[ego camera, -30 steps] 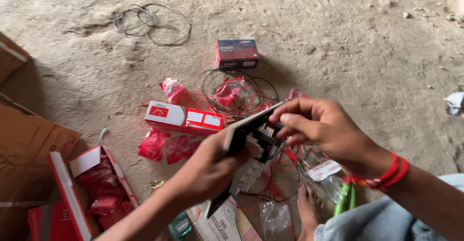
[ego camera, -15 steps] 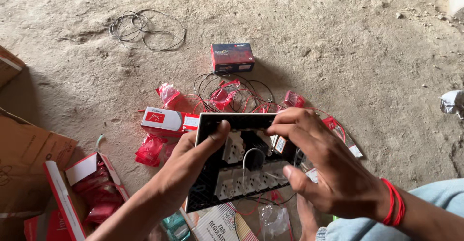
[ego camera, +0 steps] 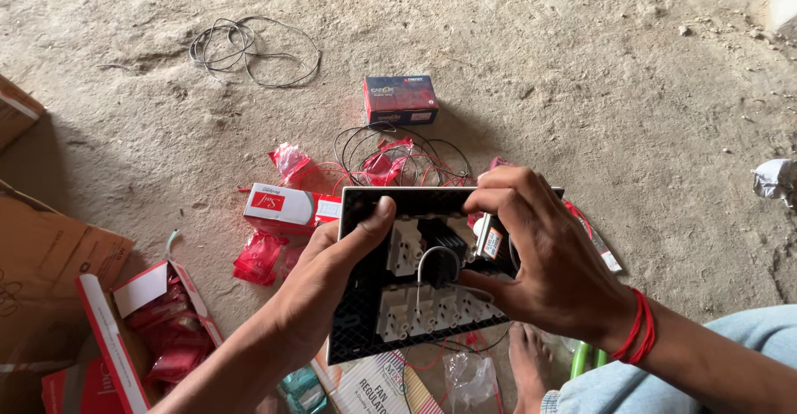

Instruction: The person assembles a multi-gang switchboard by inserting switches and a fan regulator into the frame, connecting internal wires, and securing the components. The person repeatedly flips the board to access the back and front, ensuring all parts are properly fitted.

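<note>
A rough concrete floor (ego camera: pixel 581 65) spreads out beyond both hands, and a brown cardboard carton (ego camera: pixel 50 273) lies well off to the left of them. Between the hands sits the black switch plate (ego camera: pixel 374 314), tilted with its back toward the camera, white switch modules and a looped white wire showing. The left hand (ego camera: pixel 320 285) has its grip clamped on the plate's left edge, thumb pressed over the top corner. The right hand (ego camera: pixel 552 273), a red thread at its wrist, has its grip closed around the plate's right side, fingers curled over the top edge and hiding that part. Just past the left hand lie a white and red carton (ego camera: pixel 282 206) and crumpled red wrappers (ego camera: pixel 259 256). Farther out rests a small dark box (ego camera: pixel 400 99), with loose black wire (ego camera: pixel 249 48) well beyond. Below the left hand stands an open red box (ego camera: pixel 158 323).
</note>
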